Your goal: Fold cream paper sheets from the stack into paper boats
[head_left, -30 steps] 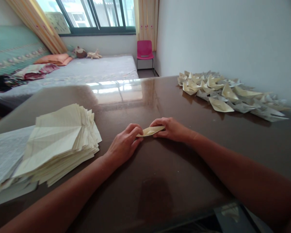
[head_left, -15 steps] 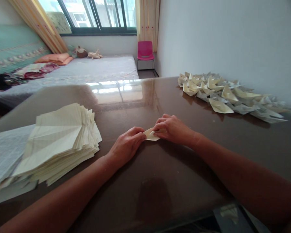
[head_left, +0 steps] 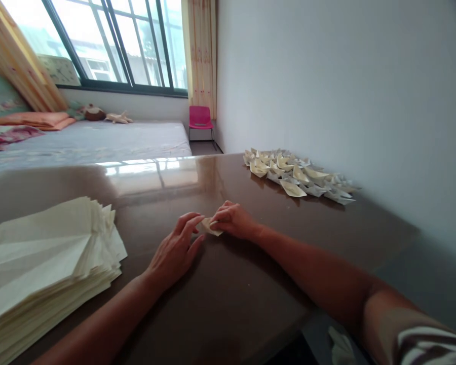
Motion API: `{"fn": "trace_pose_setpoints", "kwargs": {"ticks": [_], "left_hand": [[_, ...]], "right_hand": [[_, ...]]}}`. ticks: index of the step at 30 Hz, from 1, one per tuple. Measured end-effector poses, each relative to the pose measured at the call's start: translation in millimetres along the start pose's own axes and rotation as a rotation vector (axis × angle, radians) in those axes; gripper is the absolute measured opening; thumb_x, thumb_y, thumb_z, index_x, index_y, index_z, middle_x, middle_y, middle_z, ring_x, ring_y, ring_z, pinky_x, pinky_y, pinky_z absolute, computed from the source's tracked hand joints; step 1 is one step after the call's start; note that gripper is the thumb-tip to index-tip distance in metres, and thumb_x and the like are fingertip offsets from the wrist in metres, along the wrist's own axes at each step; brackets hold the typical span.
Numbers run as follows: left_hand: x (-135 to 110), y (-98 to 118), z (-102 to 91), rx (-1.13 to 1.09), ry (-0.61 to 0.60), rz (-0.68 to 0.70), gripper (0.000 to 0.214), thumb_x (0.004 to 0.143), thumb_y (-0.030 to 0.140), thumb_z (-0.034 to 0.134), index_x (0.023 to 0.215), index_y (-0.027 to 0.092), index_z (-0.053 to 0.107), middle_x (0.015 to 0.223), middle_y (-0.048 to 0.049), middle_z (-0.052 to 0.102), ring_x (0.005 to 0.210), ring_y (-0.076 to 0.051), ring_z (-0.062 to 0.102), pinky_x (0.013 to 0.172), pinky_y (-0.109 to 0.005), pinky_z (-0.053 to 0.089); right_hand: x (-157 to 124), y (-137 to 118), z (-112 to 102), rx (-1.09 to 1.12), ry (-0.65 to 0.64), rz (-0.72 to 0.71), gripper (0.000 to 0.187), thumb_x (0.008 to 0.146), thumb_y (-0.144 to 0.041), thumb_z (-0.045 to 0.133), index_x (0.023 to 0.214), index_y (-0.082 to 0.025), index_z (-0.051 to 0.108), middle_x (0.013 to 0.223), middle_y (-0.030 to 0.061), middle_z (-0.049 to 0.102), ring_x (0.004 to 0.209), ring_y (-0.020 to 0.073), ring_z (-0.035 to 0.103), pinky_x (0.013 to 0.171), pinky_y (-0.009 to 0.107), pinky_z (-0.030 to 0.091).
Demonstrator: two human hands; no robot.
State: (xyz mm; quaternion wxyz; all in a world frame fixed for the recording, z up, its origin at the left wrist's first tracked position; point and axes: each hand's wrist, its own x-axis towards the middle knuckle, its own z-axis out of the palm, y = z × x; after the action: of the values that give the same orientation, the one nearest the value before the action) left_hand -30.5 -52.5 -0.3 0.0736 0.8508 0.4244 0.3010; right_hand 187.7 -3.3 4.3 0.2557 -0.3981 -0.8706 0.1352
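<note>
A small folded cream paper boat [head_left: 212,229] is just above the brown table in front of me. My right hand [head_left: 233,220] has its fingers closed on the boat's right side. On the other side, my left hand [head_left: 178,242] is spread, thumb and fingers apart, with its fingertips close to the boat's left end; whether they touch it I cannot tell. The fingers partly hide the boat's folds.
A thick stack of creased cream paper sheets [head_left: 57,248] lies to the left. Many folded paper boats [head_left: 292,188] crowd the table's [head_left: 251,314] far right, by the white wall. Beyond stand a bed [head_left: 144,139] and a pink chair [head_left: 200,117].
My left hand's fingers have opened from their pinch on the paper boat. My right hand keeps its hold. The whole view has turned up and to the right.
</note>
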Motion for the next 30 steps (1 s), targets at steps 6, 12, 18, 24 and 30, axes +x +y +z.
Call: {"fn": "trace_pose_setpoints", "kwargs": {"ticks": [6,12,18,24,30], "left_hand": [[-4,-10,0.9,0.017,-0.002,0.000,0.032,0.094,0.032,0.039,0.124,0.026,0.048,0.135,-0.0100,0.044,0.085,-0.016,0.066,0.082,-0.036,0.055],[-8,-17,2.8,0.059,-0.035,0.031,0.029,0.093,0.033,0.040,0.116,0.024,0.055,0.135,-0.0097,0.045,0.095,-0.020,0.066,0.087,-0.037,0.054],[-10,-18,3.8,0.091,-0.095,0.031,0.027,0.093,0.030,0.039,0.110,0.025,0.059,0.135,-0.0081,0.046,0.099,-0.020,0.065,0.090,-0.037,0.053],[-7,-21,7.8,0.114,-0.103,0.000,0.025,0.093,0.031,0.039,0.104,0.028,0.061,0.132,-0.0043,0.051,0.106,-0.020,0.062,0.091,-0.035,0.053],[-2,-25,11.5,0.102,-0.092,-0.048,0.023,0.093,0.031,0.041,0.103,0.029,0.062,0.126,-0.0028,0.056,0.102,-0.018,0.065,0.085,-0.030,0.055]], "right_hand": [[10,22,-15,0.027,0.184,0.308,0.022,0.082,-0.032,0.066,0.100,-0.024,0.074,0.088,0.0015,0.073,0.087,0.0168,0.060,0.082,0.027,0.044],[16,54,-50,-0.106,0.188,0.409,0.018,0.077,-0.033,0.068,0.090,-0.022,0.074,0.084,-0.0015,0.074,0.076,0.0135,0.065,0.069,0.022,0.046],[10,113,-132,-0.361,0.271,0.581,0.019,0.073,-0.039,0.069,0.082,-0.024,0.077,0.079,0.0004,0.074,0.076,0.0176,0.066,0.064,0.023,0.044],[13,174,-215,-0.621,0.403,0.847,0.034,0.080,-0.047,0.060,0.091,-0.019,0.076,0.091,0.0120,0.073,0.083,0.0251,0.066,0.062,0.029,0.043],[42,224,-234,-0.676,0.275,0.906,0.025,0.078,-0.036,0.064,0.097,-0.022,0.076,0.101,0.0093,0.072,0.089,0.0225,0.065,0.066,0.027,0.044]]}}
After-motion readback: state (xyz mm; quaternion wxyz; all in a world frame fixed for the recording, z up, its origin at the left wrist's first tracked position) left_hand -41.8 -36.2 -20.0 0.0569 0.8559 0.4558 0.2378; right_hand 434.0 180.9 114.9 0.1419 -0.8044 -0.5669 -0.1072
